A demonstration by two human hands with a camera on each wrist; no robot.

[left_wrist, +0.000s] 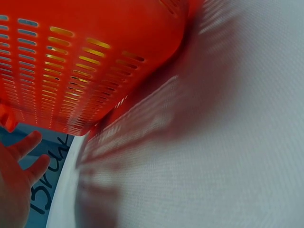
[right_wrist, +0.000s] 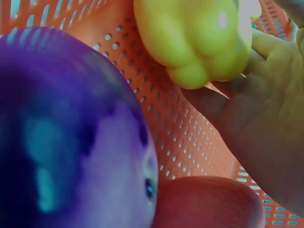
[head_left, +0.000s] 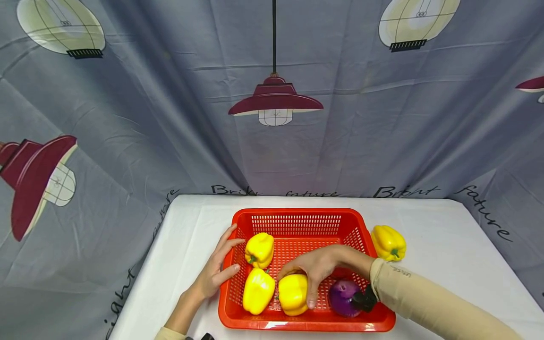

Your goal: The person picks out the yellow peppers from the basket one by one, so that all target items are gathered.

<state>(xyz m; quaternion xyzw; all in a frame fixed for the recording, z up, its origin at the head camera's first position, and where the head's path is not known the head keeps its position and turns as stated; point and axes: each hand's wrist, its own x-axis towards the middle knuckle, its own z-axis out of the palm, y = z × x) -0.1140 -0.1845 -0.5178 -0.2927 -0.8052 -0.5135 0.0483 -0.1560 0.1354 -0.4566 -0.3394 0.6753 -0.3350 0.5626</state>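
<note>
Inside a red plastic basket (head_left: 297,326), my right hand (head_left: 318,267) grips a yellow bell pepper (head_left: 293,295), thumb on one side and fingers on the other. In the right wrist view this bell pepper (right_wrist: 194,42) sits against the palm side of the hand (right_wrist: 266,104). Two more yellow bell peppers, one upper (head_left: 259,249) and one lower (head_left: 258,291), lie along the basket's left side. A round purple eggplant (head_left: 343,297) is under my right wrist. My left hand (head_left: 212,274) is at the left rim, its fingers spread and extended.
A yellow bell pepper (head_left: 388,242) lies on the white table (head_left: 442,264), just right of the basket. Beside the eggplant, the right wrist view shows a smooth red rounded thing (right_wrist: 209,204), hidden by my arm from above. A grey printed curtain (head_left: 340,156) hangs behind the table.
</note>
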